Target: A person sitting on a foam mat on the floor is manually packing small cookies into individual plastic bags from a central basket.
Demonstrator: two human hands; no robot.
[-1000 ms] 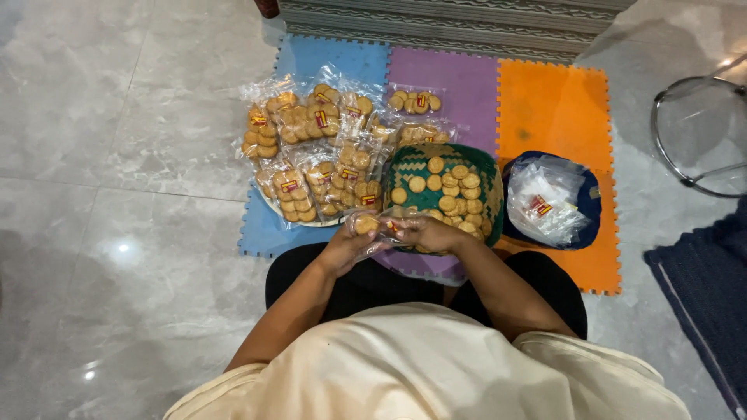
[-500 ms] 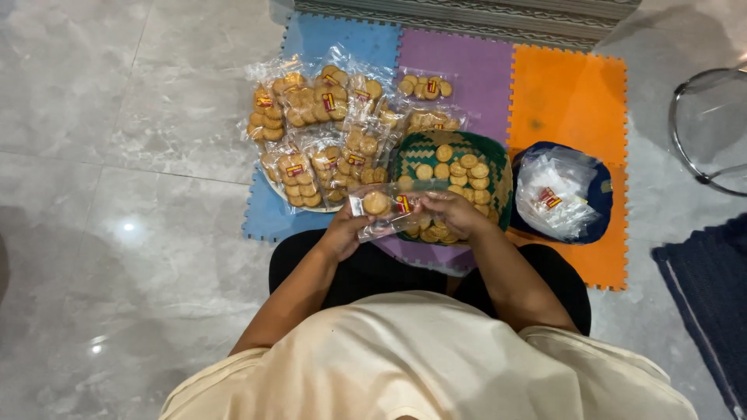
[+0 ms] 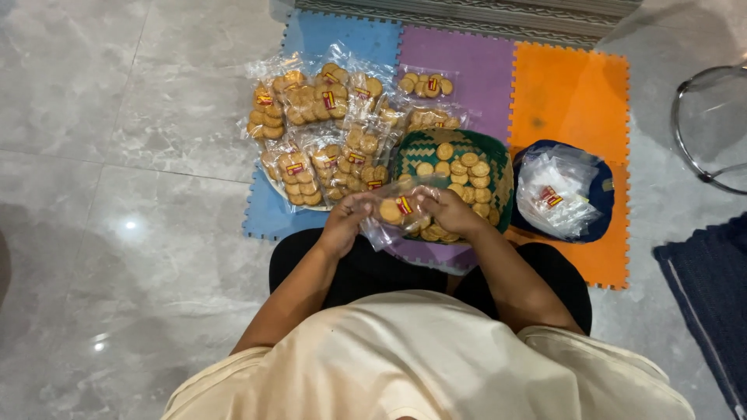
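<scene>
Both hands (image 3: 354,218) pinch crinkly clear bag (image 3: 401,214) | round biscuits (image 3: 391,211), seemingly crisp

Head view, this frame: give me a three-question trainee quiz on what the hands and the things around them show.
1. True or false: both hands hold one clear bag of biscuits.
2. What lies in the green woven tray: A loose biscuits, B folded cloths, C bottles?
3. Which foam mat colour lies under the dark bowl of empty bags?

Key: 1 true, left hand and right hand grip it. 2 A. 3 orange.
</scene>
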